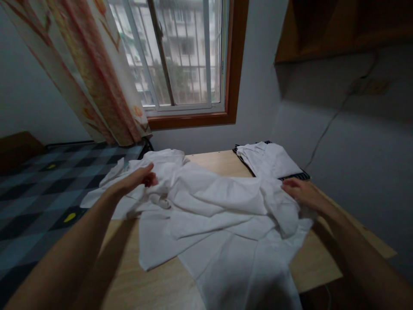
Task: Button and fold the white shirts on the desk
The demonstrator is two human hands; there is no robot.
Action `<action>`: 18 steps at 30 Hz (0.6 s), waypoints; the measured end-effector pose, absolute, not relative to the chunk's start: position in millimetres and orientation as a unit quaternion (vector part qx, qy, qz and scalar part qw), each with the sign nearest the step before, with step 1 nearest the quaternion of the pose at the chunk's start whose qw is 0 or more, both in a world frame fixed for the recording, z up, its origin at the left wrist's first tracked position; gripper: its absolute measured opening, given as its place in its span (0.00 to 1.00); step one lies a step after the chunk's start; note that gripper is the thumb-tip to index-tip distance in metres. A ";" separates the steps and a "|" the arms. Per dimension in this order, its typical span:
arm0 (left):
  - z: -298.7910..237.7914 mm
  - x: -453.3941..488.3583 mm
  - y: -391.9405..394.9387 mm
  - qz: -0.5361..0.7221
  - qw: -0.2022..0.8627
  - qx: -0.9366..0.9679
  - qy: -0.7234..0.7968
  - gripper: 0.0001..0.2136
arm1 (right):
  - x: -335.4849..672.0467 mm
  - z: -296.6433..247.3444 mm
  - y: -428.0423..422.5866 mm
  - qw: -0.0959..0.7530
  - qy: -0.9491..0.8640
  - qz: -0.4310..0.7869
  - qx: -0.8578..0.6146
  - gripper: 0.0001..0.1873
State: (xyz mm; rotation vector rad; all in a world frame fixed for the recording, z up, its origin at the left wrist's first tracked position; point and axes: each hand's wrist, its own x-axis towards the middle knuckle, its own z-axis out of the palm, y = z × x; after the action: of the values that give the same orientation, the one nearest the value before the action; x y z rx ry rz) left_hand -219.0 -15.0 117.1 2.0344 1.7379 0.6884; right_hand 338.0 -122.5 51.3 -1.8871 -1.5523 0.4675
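Note:
A white garment (219, 193), apparently a shirt, lies loose and wrinkled across a light wooden table. Part of it hangs over the near edge. My left hand (143, 176) is at the garment's left part, its fingers curled against the cloth with the thumb up. On the other side, my right hand (300, 190) is closed on the cloth at the garment's right end. Between my hands the cloth runs in long folds. Which parts of the garment I hold cannot be made out.
Folded white clothing (269, 158) lies on a dark striped piece at the table's (213, 160) back right. A checked bed (35, 193) adjoins on the left. Behind are a barred window (183, 56) and a flowered curtain (93, 73). A wooden shelf (322, 30) overhangs at right.

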 end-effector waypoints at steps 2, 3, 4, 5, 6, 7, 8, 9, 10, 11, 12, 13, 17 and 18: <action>116.5 -218.6 -17.4 0.165 0.195 0.754 0.605 0.28 | 332.7 38.3 -131.6 0.218 -0.639 0.235 -0.700 0.24; 115.7 -215.0 -18.1 0.164 0.174 0.762 0.602 0.27 | 328.8 33.1 -137.1 0.174 -0.662 0.235 -0.690 0.25; 114.3 -209.5 -18.5 0.193 0.134 0.765 0.600 0.26 | 324.2 29.1 -142.8 0.139 -0.684 0.223 -0.680 0.27; 111.9 -202.6 -18.6 0.223 0.104 0.767 0.592 0.29 | 319.2 26.4 -148.4 0.112 -0.707 0.205 -0.668 0.30; 108.6 -194.9 -18.6 0.240 0.094 0.774 0.579 0.33 | 314.1 24.6 -153.8 0.092 -0.726 0.187 -0.655 0.33; 104.5 -186.8 -18.7 0.236 0.100 0.785 0.564 0.38 | 309.1 23.6 -158.9 0.079 -0.742 0.173 -0.643 0.35; 99.8 -178.7 -19.1 0.217 0.116 0.798 0.551 0.43 | 304.5 23.1 -163.6 0.072 -0.754 0.162 -0.632 0.38; 94.7 -170.8 -20.1 0.188 0.132 0.810 0.540 0.47 | 300.4 22.7 -167.9 0.069 -0.762 0.154 -0.625 0.40; 89.5 -163.1 -21.8 0.159 0.147 0.820 0.530 0.49 | 296.7 22.2 -171.9 0.070 -0.767 0.150 -0.620 0.41; 84.4 -155.6 -24.5 0.131 0.160 0.830 0.518 0.51 | 293.4 21.5 -175.7 0.075 -0.769 0.151 -0.617 0.42; 79.6 -148.3 -28.1 0.107 0.169 0.840 0.504 0.51 | 290.5 20.7 -179.4 0.083 -0.769 0.156 -0.614 0.42; 75.3 -141.1 -32.8 0.084 0.174 0.850 0.489 0.50 | 287.7 20.0 -183.1 0.092 -0.770 0.166 -0.609 0.41; 65.0 -117.3 -60.5 0.005 0.182 0.879 0.441 0.31 | 283.6 26.1 -198.2 0.111 -0.784 0.207 -0.575 0.35; 65.3 -114.2 -68.9 -0.006 0.200 0.883 0.424 0.24 | 286.3 32.0 -201.2 0.107 -0.790 0.219 -0.563 0.33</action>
State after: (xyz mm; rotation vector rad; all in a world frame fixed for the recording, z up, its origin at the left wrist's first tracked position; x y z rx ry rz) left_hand -114.2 -68.9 65.3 2.4695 1.1845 -0.0181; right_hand 286.3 -201.2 32.0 -1.6573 -2.3246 0.6457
